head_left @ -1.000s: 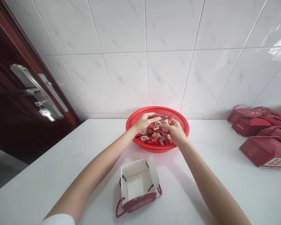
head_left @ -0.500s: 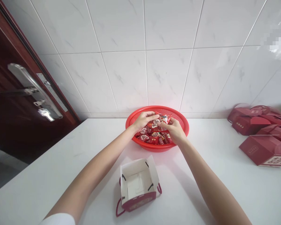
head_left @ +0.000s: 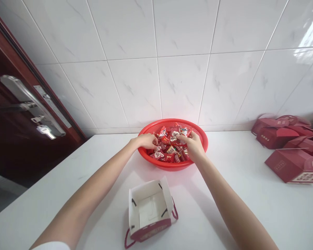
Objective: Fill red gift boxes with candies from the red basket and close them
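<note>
A red plastic basket (head_left: pixel 172 166) with a mesh wall stands near the tiled wall, filled with red-wrapped candies (head_left: pixel 170 157). My right hand (head_left: pixel 194 144) is over its right side, thumb and fingers closed on red candy packets (head_left: pixel 175 135). At the basket's left side, my left hand (head_left: pixel 147 141) reaches in with curled fingers beside the candies; what its fingertips hold, if anything, is hidden. In front of the basket sits an open box (head_left: pixel 150 209), white inside and dark red outside, with cord handles. Its inside shows no contents.
Several dark red folded boxes (head_left: pixel 289 166) lie at the right of the white table (head_left: pixel 232 166). A dark red door (head_left: pixel 15 135) with a metal handle and keys is at the left. White tiles rise behind the basket.
My left hand has let go of the packets and moved left and down to the candies at the basket's left. My right hand keeps its hold. The view has shifted slightly.
</note>
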Motion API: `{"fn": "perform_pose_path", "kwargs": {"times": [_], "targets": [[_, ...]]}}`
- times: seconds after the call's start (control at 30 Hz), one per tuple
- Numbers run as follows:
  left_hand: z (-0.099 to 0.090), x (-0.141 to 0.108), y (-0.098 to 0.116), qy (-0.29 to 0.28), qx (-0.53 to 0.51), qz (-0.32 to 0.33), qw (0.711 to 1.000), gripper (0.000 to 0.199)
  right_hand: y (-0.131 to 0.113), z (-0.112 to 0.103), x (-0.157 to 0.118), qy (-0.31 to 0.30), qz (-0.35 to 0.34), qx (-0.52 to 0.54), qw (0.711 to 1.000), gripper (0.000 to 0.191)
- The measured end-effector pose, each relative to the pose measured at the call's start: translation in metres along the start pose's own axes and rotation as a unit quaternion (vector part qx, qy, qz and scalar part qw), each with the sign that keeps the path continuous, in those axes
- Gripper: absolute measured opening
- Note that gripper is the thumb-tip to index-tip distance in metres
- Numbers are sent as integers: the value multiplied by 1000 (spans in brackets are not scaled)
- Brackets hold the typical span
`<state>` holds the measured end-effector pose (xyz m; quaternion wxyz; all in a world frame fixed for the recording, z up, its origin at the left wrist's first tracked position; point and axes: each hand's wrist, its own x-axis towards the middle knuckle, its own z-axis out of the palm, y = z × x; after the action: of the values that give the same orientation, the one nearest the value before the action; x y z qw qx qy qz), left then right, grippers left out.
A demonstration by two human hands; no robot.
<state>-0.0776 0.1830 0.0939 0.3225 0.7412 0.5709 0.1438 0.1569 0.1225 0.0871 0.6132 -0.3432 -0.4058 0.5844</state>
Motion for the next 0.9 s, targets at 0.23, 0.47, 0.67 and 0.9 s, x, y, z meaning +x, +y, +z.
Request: {"fn": "perform_pose_path", "kwargs": {"times": [0.23,0.47,0.67,0.9], "targets": [[9,3,6,-50,3,-24,998,24,-3,2,-3,5,13,0,1000,30],[7,-4,17,28,-151,-10,988,24,-3,1,-2,17,13,6,1000,29],[3,-4,17,82,-303,-16,949,28,-4,1,-3,22,20,10,1000,33],[-2,-8,21,55,-400,-20,915,28,-4,1,-2,17,23,9,1000,33]]}}
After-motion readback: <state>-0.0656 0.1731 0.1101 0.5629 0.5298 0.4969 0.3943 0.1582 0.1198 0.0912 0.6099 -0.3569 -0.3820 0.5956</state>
